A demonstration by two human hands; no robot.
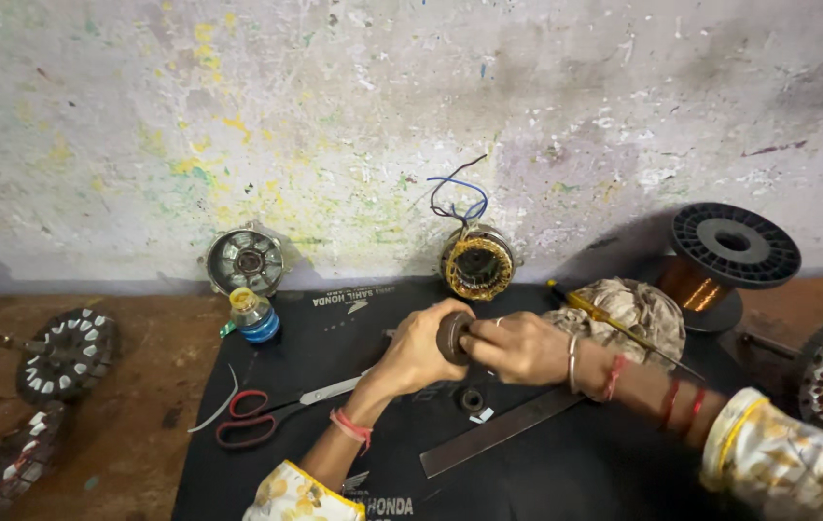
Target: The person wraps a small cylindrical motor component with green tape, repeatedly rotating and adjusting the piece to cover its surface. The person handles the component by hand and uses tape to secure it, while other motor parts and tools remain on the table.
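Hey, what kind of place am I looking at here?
Likely a small motor-rewinding workshop: a wound stator against the wall, a copper wire spool, and rotors on the bench, while both hands grip a small round part.

Both hands met over the middle of the mat (546, 473), the left hand (418, 352) and right hand (522, 347) closed on a small round part (452, 337) between them. Scissors (271, 410) lay to their left, a flat metal bar (498, 432) just before them. Behind, a wound stator (478, 262) leaned on the wall (382, 116), a wire spool (720, 262) stood to the right, and a bottle (253, 316) to the left.
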